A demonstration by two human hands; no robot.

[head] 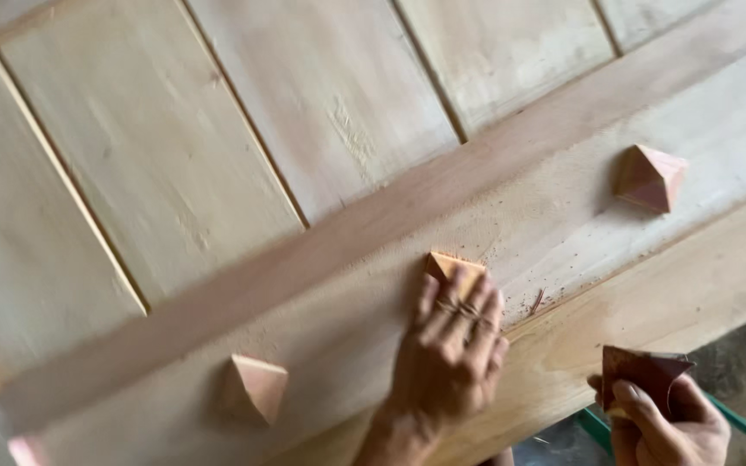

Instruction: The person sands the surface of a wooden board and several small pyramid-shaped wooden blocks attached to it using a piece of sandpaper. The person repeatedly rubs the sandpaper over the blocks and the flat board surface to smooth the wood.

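Observation:
My left hand point(451, 349) lies flat, fingers stretched and close together, on a pale wooden door panel point(563, 216). Its fingertips cover most of a small pyramid-shaped wooden stud point(458, 264); only the stud's far corner shows. My right hand point(662, 423), at the bottom right edge of the panel, pinches a folded piece of reddish-brown sandpaper point(641, 371). Two more pyramid studs sit on the same cross rail, one to the left point(256, 388) and a darker one to the right point(649, 177).
The door's upper part has several vertical boards point(148, 147) separated by narrow grooves. Fine sawdust and a few reddish shavings point(535, 302) lie on the rail. Below the door's edge a green bar point(597, 427) and dark floor show.

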